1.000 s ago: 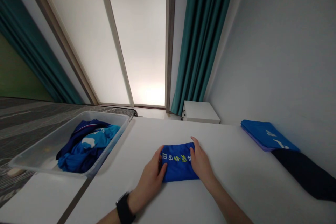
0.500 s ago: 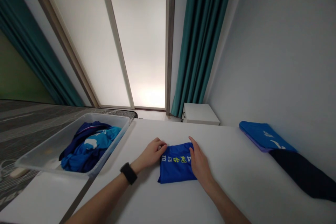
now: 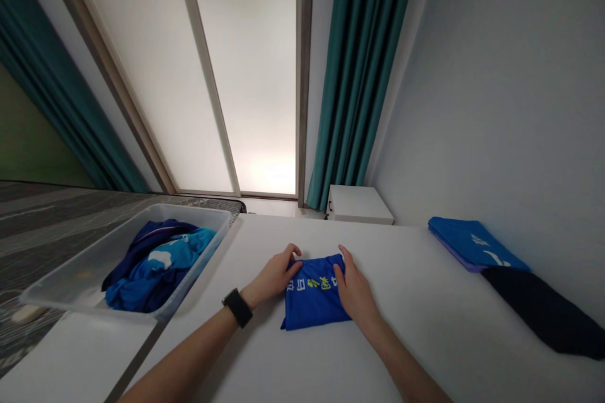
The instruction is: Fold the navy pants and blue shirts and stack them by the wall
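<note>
A folded royal-blue garment, likely a shirt [image 3: 314, 310], with white and yellow-green lettering lies on the white table in front of me. My left hand [image 3: 280, 272], below a black wristwatch [image 3: 237, 307], is at its far left corner, thumb over the cloth and fingers curled behind the edge. At the far right corner, my right hand [image 3: 354, 286] holds the cloth between its thumb on top and the fingers along the outer side. The undersides of the fingers are partly hidden.
A clear plastic bin [image 3: 196, 286] with crumpled blue clothes [image 3: 177, 258] stands on the left. Folded blue clothes [image 3: 475, 242] and a dark garment [image 3: 543, 315] lie at the right by the wall. A white cabinet [image 3: 359, 204] stands beyond the table [image 3: 265, 365].
My left hand has shifted slightly, its fingers now arching behind the far left corner. My right thumb has come a little further in over the cloth. The garment has barely moved.
</note>
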`<state>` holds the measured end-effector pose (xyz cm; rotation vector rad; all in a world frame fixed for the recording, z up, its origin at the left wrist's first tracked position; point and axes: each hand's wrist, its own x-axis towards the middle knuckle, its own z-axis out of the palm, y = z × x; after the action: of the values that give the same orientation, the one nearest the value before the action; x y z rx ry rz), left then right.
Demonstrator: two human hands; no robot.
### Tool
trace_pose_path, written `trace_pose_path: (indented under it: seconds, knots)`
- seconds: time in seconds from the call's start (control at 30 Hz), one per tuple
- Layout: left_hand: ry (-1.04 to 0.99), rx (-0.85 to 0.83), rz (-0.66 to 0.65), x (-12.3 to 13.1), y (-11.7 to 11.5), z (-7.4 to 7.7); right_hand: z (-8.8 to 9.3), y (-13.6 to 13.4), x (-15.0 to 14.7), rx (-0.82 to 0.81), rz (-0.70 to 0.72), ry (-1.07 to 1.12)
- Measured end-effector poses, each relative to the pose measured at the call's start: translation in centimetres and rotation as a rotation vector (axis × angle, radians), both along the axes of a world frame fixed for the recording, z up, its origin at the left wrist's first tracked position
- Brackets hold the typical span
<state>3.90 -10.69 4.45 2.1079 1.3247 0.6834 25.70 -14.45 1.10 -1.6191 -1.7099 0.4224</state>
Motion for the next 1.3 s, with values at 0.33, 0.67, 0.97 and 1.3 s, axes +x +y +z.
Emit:
trace_pose_path:
  seconds: [0.33,0.67,0.97,1.3]
  knots:
    - [-0.159,-0.050,0.182,0.1,0.3,-1.5,1.0,-0.6,-0.7,-0.126,-0.046,-0.378]
    - [-0.012,0.052,0.179,0.3,0.7,-2.5,2.4,-0.3,1.3,-0.403,-0.099,-0.569]
    - [0.009,0.117,0.164,0.8,1.1,-2.4,3.3,-0.7,1.9,-0.018,0.048,-0.648]
    - [0.062,0.166,0.105,0.5,0.7,-2.2,1.5,4.6,3.0,-0.096,0.292,-0.415]
